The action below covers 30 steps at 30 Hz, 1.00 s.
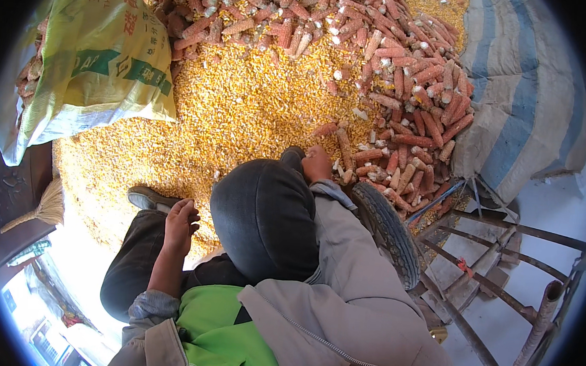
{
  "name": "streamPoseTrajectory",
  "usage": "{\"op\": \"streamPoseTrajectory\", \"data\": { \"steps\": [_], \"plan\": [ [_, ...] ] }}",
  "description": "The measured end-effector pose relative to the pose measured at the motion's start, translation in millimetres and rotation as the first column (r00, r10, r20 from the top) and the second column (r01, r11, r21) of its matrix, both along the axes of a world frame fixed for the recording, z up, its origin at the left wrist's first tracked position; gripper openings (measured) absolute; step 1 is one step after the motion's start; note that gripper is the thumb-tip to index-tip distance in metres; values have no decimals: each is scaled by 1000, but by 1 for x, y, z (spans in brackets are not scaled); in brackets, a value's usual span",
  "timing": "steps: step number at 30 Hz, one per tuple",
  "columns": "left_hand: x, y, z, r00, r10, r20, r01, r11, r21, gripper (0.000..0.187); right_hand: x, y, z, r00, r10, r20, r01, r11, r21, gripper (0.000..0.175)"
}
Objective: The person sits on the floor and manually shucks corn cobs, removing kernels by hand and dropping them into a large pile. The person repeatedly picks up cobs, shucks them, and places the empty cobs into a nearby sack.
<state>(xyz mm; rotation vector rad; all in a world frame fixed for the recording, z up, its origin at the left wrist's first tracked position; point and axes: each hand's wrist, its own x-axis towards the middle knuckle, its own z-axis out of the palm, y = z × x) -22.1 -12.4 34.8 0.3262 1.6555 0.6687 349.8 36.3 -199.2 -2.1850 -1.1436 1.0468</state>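
My right hand (318, 163) is bent low over the loose yellow corn kernels (258, 100), beside my right shoe and the near edge of a heap of bare red corn cobs (405, 79). Whether it holds anything is hidden by its curled fingers. My left hand (182, 221) hangs over my left leg near the left shoe (151, 198), fingers loosely bent; nothing shows in it. A single cob (344, 148) lies on the kernels just right of my right hand.
A yellow woven sack (114, 66) with cobs inside stands at the upper left, a straw brush (50, 206) below it. To the right are a rubber tyre (388, 234), a rusty metal-barred cart frame (497, 291) and a blue-and-white striped sheet (520, 86).
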Motion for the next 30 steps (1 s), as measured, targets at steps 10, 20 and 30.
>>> {"op": "streamPoseTrajectory", "data": {
  "steps": [10, 20, 30],
  "plan": [
    [2, -1, -8, 998, -58, -24, 57, 997, -52, 21, 40, 88, -32, 724, -614, -315, 574, 789, -220, 22],
    [-2, 0, -4, 996, -76, -42, 77, 996, 33, 32, 15, 98, 162, 537, -120, -835, 156, 987, -41, 19],
    [25, 19, 115, 917, -154, 369, -122, 771, 625, 63, -152, 93, 406, 426, 896, -125, -819, 441, 368, 26]
  ]
}}
